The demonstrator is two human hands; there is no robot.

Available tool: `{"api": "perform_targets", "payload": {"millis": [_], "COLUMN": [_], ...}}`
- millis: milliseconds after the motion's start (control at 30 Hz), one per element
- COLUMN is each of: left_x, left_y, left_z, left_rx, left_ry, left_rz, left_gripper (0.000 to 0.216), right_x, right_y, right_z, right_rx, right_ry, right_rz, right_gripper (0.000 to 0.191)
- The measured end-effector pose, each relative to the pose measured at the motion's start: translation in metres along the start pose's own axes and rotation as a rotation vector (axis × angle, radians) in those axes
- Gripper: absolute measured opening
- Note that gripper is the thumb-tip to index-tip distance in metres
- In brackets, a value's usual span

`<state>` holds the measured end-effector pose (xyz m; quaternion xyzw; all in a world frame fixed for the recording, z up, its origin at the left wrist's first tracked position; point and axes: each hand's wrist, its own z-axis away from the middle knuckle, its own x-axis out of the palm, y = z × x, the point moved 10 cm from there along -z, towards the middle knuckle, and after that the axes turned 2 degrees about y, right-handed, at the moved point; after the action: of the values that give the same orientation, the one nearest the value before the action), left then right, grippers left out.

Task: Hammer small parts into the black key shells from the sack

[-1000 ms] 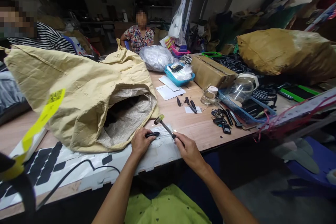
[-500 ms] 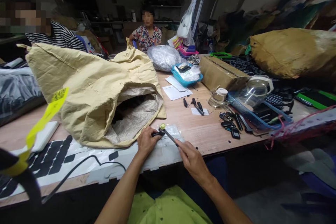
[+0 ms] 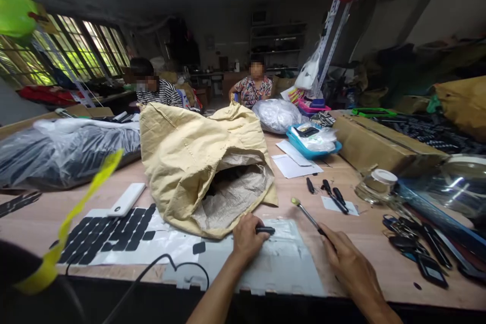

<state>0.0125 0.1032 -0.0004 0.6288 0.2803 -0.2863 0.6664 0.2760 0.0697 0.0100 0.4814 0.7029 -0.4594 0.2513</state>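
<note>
My left hand [image 3: 248, 237] is closed round a short black cylindrical piece [image 3: 266, 230], whose end sticks out to the right over a pale grey sheet [image 3: 288, 263]. The piece's exact kind does not show. In my right hand [image 3: 351, 268] is a small hammer [image 3: 310, 217], gripped by its dark handle. Its shaft is metal and its small yellowish head is raised up and to the right of the black piece, apart from it. Just behind my left hand lies the open mouth of a beige cloth sack [image 3: 205, 157], dark inside.
Dark square stickers [image 3: 114, 233] and a white box [image 3: 127, 199] lie left. Black pieces [image 3: 334, 195], keys [image 3: 413, 248], a glass jar [image 3: 375, 186], a blue basket [image 3: 311, 148] and a cardboard box [image 3: 379, 139] stand right. Two people sit across the table.
The view has swung left and up. The hammer's head has moved away from the black piece, up and to the right. My left hand still holds the piece.
</note>
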Motion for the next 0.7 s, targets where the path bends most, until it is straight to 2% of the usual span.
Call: {"api": "perform_targets", "payload": {"millis": [100, 167, 333, 400, 467, 500, 567, 633, 700], "left_x": [0.002, 0.004, 0.002, -0.004, -0.007, -0.005, 0.009, 0.036, 0.067], "left_y": [-0.001, -0.001, -0.002, 0.001, 0.005, 0.009, 0.013, 0.009, -0.007], "left_z": [0.000, -0.001, -0.003, 0.000, 0.012, 0.022, 0.051, 0.089, 0.126], "left_rx": [0.006, 0.016, 0.017, 0.029, 0.056, 0.076, 0.085, 0.057, 0.036], "left_ry": [-0.008, -0.011, 0.018, 0.035, -0.005, -0.062, -0.261, -0.529, -0.754], "left_rz": [-0.007, -0.006, 0.061, 0.169, 0.358, 0.469, 0.675, 0.782, 0.761], "left_gripper": [0.012, 0.011, 0.012, 0.013, 0.020, 0.024, 0.031, 0.037, 0.041], "right_x": [0.004, 0.004, 0.002, 0.002, 0.003, 0.003, 0.003, 0.003, 0.001], "right_y": [0.029, 0.035, 0.028, 0.025, 0.024, 0.024, 0.023, 0.022, 0.020], "right_z": [-0.019, -0.025, -0.022, -0.021, -0.020, -0.020, -0.020, -0.020, -0.020], "right_rx": [0.066, 0.049, -0.024, -0.027, -0.024, -0.024, -0.030, -0.041, -0.048], "right_ry": [0.041, 0.071, 0.166, 0.183, 0.187, 0.187, 0.185, 0.181, 0.188], "right_rz": [0.168, 0.217, 0.320, 0.349, 0.365, 0.372, 0.387, 0.399, 0.411], "right_gripper": [0.039, 0.038, 0.034, 0.033, 0.031, 0.030, 0.029, 0.028, 0.028]}}
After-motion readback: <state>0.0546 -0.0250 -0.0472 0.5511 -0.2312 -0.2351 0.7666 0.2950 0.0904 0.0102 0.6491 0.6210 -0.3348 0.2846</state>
